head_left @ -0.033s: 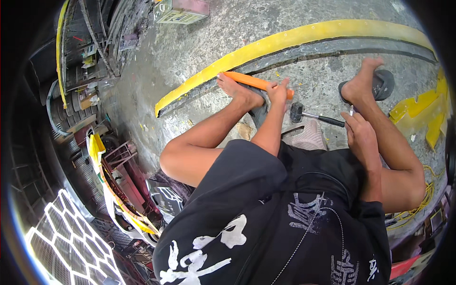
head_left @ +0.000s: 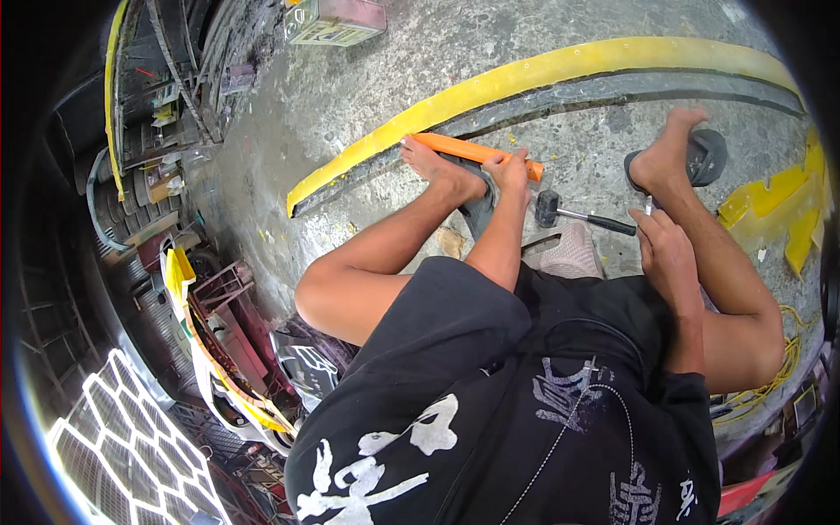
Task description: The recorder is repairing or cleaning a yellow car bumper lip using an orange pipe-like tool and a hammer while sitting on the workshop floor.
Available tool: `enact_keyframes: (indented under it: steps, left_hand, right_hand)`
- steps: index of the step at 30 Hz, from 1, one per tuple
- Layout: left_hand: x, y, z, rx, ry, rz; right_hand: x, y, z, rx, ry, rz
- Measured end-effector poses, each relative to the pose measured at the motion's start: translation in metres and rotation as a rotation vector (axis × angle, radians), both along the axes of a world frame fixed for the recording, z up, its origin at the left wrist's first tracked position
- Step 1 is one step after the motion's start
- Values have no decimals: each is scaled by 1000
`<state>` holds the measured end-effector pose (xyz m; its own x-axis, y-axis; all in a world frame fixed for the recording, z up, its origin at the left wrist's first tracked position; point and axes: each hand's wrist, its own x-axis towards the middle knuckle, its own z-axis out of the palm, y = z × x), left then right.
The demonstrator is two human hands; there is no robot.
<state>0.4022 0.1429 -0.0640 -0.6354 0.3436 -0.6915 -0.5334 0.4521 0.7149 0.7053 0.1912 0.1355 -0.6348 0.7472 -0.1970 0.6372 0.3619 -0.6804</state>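
My left hand (head_left: 507, 171) is closed around a long, tapered orange strip (head_left: 459, 150). The strip's far end lies beside the toes of my left foot, against a long curved yellow strip (head_left: 525, 73). Near my right thigh, my right hand (head_left: 667, 243) pinches a short white stick (head_left: 648, 204) that looks like a cigarette. A hammer (head_left: 588, 216) with a dark head and black grip lies on the floor between my hands. Its grip end reaches the fingers of my right hand; whether they touch it I cannot tell.
Torn yellow pieces (head_left: 774, 199) and a yellow cord (head_left: 783, 359) lie at the right. A dark sandal (head_left: 704, 157) sits by my right foot. A rectangular can (head_left: 335, 22) stands at the far side. Yellow and white panels (head_left: 223, 354) and a bright hexagon-patterned surface (head_left: 122, 437) fill the left.
The orange strip has turned slightly in my left hand, and that hand has shifted very little. My right hand and the hammer look nearly unchanged.
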Motion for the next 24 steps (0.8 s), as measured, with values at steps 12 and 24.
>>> enact_keyframes:
  steps: [12, 24]
  left_hand:
    - [-76, -19, -41, -561, 548, 110]
    - [-10, 18, -9, -469, 641, -1113]
  right_hand:
    - [-14, 5, -4, -1, 86, -6]
    - [3, 2, -22, -56, -23, -48]
